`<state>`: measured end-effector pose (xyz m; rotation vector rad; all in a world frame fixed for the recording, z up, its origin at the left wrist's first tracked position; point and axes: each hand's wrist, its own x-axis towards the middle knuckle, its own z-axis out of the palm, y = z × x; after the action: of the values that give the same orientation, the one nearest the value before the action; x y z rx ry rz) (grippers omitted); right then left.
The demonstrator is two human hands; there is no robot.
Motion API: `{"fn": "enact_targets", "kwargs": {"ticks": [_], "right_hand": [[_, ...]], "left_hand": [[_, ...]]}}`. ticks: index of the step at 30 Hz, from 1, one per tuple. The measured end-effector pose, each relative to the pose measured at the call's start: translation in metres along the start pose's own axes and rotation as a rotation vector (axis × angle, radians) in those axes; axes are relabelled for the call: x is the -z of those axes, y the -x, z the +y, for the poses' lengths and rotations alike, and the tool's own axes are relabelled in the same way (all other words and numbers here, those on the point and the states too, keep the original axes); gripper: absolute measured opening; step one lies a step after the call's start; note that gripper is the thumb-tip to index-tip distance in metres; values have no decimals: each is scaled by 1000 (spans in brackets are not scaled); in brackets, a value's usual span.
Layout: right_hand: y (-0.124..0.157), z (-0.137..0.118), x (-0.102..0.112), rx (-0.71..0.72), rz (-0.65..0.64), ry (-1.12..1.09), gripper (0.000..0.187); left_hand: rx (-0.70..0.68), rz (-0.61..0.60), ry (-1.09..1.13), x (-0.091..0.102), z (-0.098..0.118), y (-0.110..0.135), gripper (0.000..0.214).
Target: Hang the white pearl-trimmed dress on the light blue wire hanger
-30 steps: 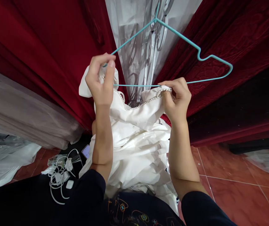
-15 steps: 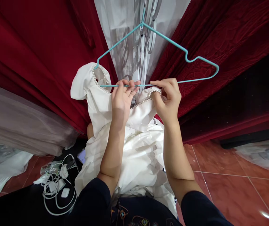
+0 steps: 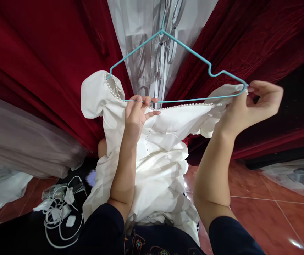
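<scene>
A white dress (image 3: 165, 166) with a pearl-trimmed neckline lies over my lap. Its left puff sleeve (image 3: 91, 94) hangs on the left end of a light-blue hanger (image 3: 186, 43). My left hand (image 3: 137, 115) is closed on the hanger's bottom bar, beside the pearl edge. At the hanger's right end, my right hand (image 3: 255, 101) pinches the dress's pearl-edged shoulder, drawn out to the hanger's corner. The neckline is stretched between both sides, just below the bar. Part of the right sleeve is hidden behind my right wrist.
Dark red curtains (image 3: 48, 46) hang on both sides, with white metal scrollwork (image 3: 160, 67) between them. A tangle of white cables (image 3: 58, 212) and a small white case (image 3: 71, 221) rest on a black surface at lower left. Reddish floor tiles (image 3: 260, 219) show at right.
My right hand has moved right, from the middle of the bar to the hanger's right end, pulling the dress's shoulder along. The neckline is now stretched out. My left hand stays nearly in place.
</scene>
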<state>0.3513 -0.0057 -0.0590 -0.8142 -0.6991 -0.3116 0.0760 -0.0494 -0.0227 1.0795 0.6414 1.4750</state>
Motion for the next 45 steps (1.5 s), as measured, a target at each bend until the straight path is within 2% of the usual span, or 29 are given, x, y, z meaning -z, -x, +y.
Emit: {"fn": "enact_targets", "kwargs": {"ticks": [4,9,14,18,20,24,27,30,34,36,38,40,42,45], "right_hand": [[-28,-9,-1,22,17,20,39],[-36,-30,-4,95,-130,-40,40],[-49,-51,-42,100,-255,31,25],[-57,-58,-66,101,-275,52,30],[-57,-49,-65,52,-264,71,33],[-47,-16,-43,-89,-213,151,35],[-41,-5,-29,-85,-187,128,37],[-41,-21,-32,-18,-222,102,34],[-46,-61,-60,28,-337,97,27],[-47,-76,-74,27,-440,103,27],[-48,-82,-83,-55,-619,144,26],[-47,-83,-81,-215,-763,175,30],[-42,-84,-68,-291,-786,78,34],[-24,-93,-39,-138,-677,-246,30]], "left_hand": [[-46,-13,22,-2,-7,1,23],[-109,11,41,0,-6,1,26],[-75,2,-1,2,2,4,24],[-83,10,-1,1,1,6,27],[-90,4,13,1,1,6,27],[-89,3,-5,2,1,6,29],[-81,25,-36,3,2,6,30],[-81,30,-30,3,1,6,31],[-90,20,-17,1,0,8,30],[-99,18,-7,1,-1,8,30],[-104,15,-7,3,-2,8,30],[-108,12,-20,6,-2,6,31],[-113,6,-28,9,-3,5,31],[-121,-13,-11,11,-3,4,29]]}}
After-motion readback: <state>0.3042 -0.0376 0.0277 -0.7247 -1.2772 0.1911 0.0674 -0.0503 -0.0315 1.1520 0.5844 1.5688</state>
